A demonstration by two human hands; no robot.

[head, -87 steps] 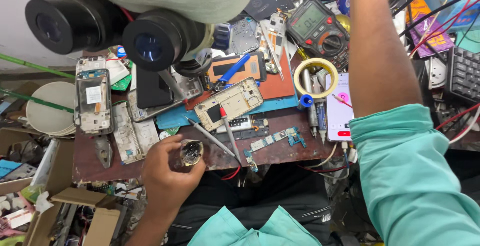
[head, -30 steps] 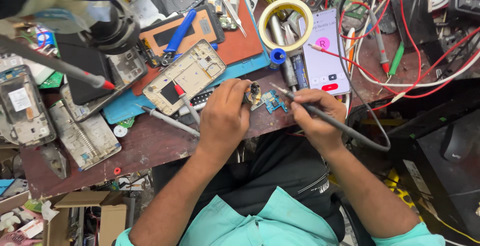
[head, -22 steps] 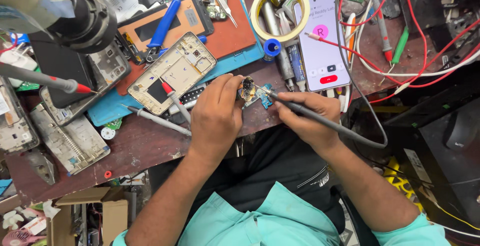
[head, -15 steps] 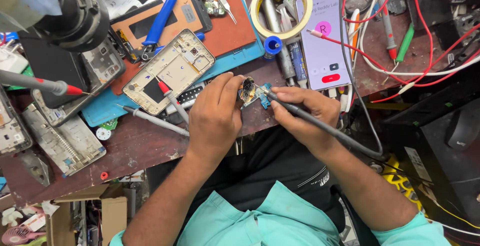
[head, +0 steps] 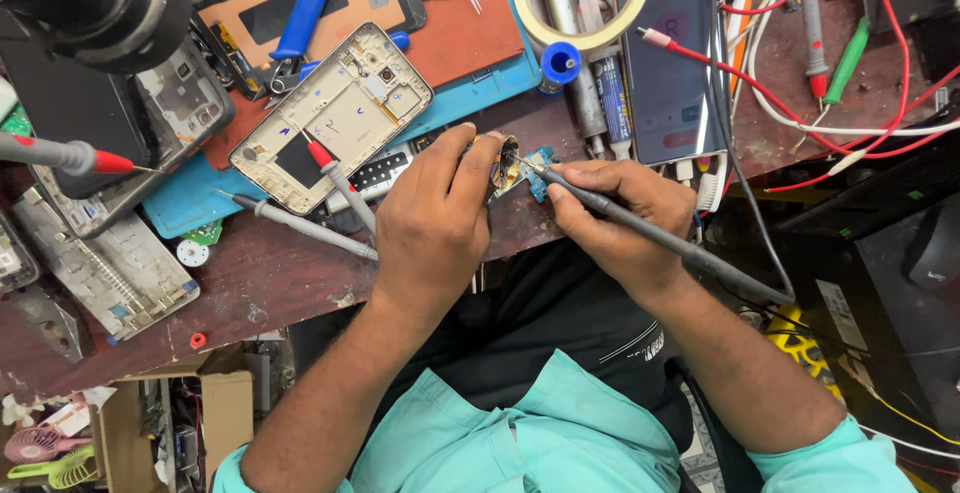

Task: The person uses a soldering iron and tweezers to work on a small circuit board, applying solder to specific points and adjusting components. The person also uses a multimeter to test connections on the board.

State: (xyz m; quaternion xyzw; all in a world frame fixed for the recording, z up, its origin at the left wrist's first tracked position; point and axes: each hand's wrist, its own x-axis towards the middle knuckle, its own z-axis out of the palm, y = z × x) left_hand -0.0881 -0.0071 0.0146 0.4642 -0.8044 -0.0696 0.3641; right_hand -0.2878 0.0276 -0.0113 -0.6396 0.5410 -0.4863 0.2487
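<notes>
Your left hand [head: 432, 215] pinches a small circuit board [head: 510, 165] on the table [head: 270, 288]; your right hand [head: 615, 215] grips a soldering iron [head: 640, 231], tip touching it.

Left hand [head: 435, 218] pinches a small round part [head: 503, 161] just below the gutted phone frame [head: 335, 118]; right hand [head: 615, 218] touches a soldering iron [head: 640, 233] to it

The left hand [head: 432, 215] covers most of the small part [head: 503, 165] it pinches, too small to identify. The masking tape roll [head: 585, 28] and microscope [head: 95, 3] are cut off by the top edge.
</notes>
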